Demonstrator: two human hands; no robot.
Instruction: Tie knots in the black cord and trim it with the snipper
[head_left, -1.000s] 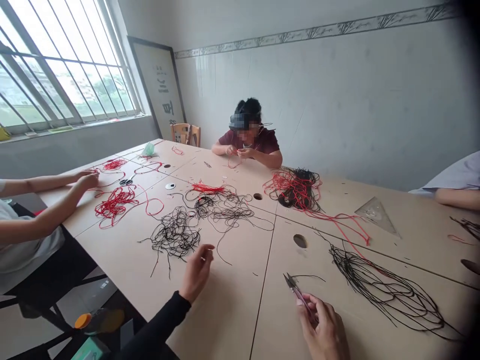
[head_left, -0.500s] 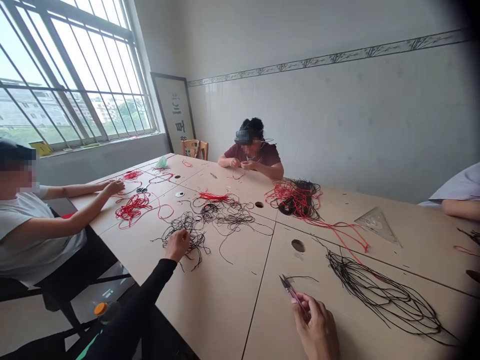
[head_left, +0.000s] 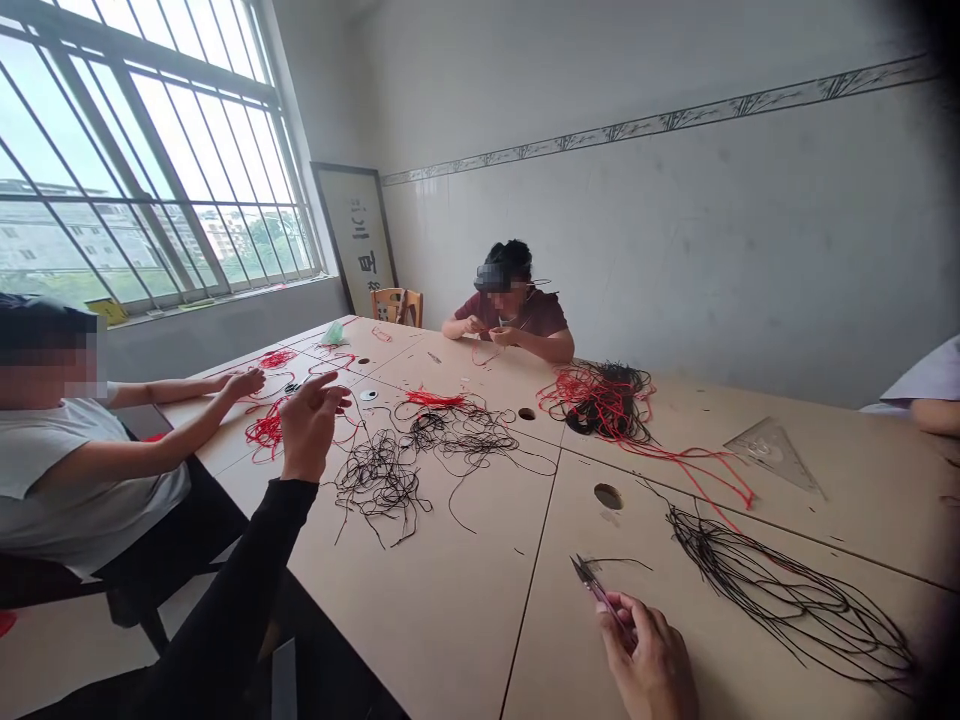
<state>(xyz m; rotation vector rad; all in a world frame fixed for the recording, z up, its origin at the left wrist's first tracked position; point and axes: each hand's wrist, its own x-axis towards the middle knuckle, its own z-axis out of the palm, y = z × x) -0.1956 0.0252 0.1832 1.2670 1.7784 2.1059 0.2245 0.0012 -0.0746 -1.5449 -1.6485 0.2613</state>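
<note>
My left hand (head_left: pixel 309 425) is raised above the table, its thumb and fingers pinched. A thin black cord seems to run from the fingertips down to a tangled pile of black cords (head_left: pixel 381 478). Low in the view, my right hand (head_left: pixel 651 648) is wrapped round a pair of thread snips (head_left: pixel 602 592), the blades pointing away to the upper left. A short piece of black cord (head_left: pixel 621 561) lies by the blade tips. To the right of that hand rests a long looped bundle of black cord (head_left: pixel 787 590).
Red cords (head_left: pixel 435 398) lie beyond the black pile, and a red and black heap (head_left: pixel 604 400) sits further right. Near it is a clear set square (head_left: pixel 776 455). The tabletop (head_left: pixel 450 620) has round holes (head_left: pixel 608 496). Other people sit left, opposite and at the right edge.
My left hand has lifted off the black pile, moving up and to the left. My right hand keeps its hold on the snips. The whole view has shifted slightly.
</note>
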